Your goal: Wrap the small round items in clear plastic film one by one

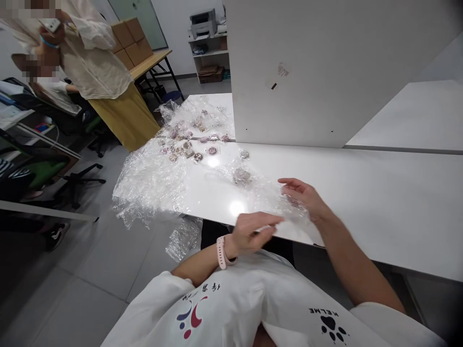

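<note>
A clear sheet of bubble wrap (265, 190) lies on the white table in front of me, with a small brownish item (242, 176) at its far left end. My left hand (255, 231) hovers by the table's near edge, fingers stretched out and thumb apart, slightly blurred. Over the right side of the sheet is my right hand (304, 197), its fingers loosely curved and apart. It seems to touch the wrap, though I see no grip on it. Just beyond, a small wrapped grey item (244, 154) rests on the table.
Several small pink and brown wrapped items (188, 149) are scattered at the left. A heap of bubble wrap (148, 180) hangs over the table's left edge. A white upright panel (289, 72) stands behind. One person (97, 67) stands at the far left; another sits nearby.
</note>
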Motion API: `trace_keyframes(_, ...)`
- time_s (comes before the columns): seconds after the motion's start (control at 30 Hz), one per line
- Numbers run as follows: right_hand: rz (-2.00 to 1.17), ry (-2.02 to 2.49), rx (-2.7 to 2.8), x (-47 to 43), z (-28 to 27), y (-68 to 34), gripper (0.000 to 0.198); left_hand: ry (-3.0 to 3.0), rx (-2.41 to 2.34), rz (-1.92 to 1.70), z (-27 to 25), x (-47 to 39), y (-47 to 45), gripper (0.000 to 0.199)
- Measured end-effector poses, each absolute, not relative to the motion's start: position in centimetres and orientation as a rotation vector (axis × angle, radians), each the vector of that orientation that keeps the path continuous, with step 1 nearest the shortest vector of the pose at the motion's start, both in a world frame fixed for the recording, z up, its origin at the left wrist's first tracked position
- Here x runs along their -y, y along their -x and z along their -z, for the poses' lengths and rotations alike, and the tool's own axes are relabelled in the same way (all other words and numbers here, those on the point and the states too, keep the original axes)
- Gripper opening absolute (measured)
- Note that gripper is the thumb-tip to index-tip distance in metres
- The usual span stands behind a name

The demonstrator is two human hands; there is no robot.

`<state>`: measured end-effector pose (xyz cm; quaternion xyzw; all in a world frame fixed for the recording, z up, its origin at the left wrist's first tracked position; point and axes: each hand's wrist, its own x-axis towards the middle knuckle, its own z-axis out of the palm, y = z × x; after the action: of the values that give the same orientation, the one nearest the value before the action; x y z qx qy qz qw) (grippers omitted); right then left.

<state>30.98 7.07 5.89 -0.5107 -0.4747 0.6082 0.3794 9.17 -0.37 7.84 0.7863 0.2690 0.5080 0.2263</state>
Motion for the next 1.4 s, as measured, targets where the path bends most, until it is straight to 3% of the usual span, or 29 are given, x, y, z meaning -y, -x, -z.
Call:
trace_keyframes(0.07, -1.384, 1.339, 1.602, -6.4, -7.4, -33.7, 0.044, -2.268, -1.012, -1.446, -8.3, -1.1, -6.4, 0.035)
trace_keyframes(0.17, -1.265, 1.286, 2.112, -4.5, -10.2, -36.2, 0.039, -2.515, -1.445, -1.09, -7.8, -3.9, -3.0, 0.049)
trace_keyframes(0.27, -1.303, 1.018, 2.449, -2.5, -13.1, -36.9, 0.033, -2.701, -1.447, -0.585, -5.9, -5.2, -0.7, 0.027)
trace_keyframes(0.33, -1.435, 0.812, 2.542, -1.8, -14.1, -36.9, 0.032, -2.738, -1.359, -0.386, -4.7, -5.1, 0.4, 0.026)
trace_keyframes(0.43, -1.413, 0.935, 2.416, -1.8, -12.9, -36.0, 0.037, -2.666, -1.47, -0.49, -4.2, -4.3, 1.0, 0.028)
trace_keyframes(0.53, -0.939, 1.218, 2.293, -1.8, -8.9, -33.1, 0.038, -2.643, -1.363, -0.721, -4.9, -3.8, -0.7, 0.027)
trace_keyframes(0.67, -0.52, 1.175, 2.409, -1.5, -3.7, -30.2, 0.035, -2.779, -0.817, -0.395, -5.1, -3.3, -4.1, 0.029)
trace_keyframes(0.77, -0.524, 1.233, 2.257, -2.9, -2.1, -32.3, 0.023, -2.764, -0.877, -0.138, -4.2, -3.0, -4.6, 0.017)
trace_keyframes(0.93, -0.688, 1.629, 1.67, -8.0, -1.8, -38.0, 0.017, -2.677, -1.088, -0.094, -3.7, -1.9, -2.9, 0.02)
trace_keyframes(1.17, -0.658, 1.544, 1.813, -6.1, -3.6, -32.0, 0.035, -2.271, -1.278, -0.519, -5.7, -1.4, -3.5, 0.023)
trace_keyframes(1.23, -0.54, 1.477, 1.983, -4.5, -3.7, -29.5, 0.05, -2.282, -1.233, -0.628, -5.1, -2.4, -4.8, 0.031)
trace_keyframes(1.3, -0.429, 1.46, 2.088, -4.1, -3.3, -28.2, 0.059, -2.315, -1.206, -0.638, -3.9, -3.7, -6.4, 0.06)
trace_keyframes(1.4, -0.561, 1.497, 2.093, -5.4, -2.1, -28.6, 0.036, -2.322, -1.255, -0.58, -2.2, -5.0, -8.4, 0.082)
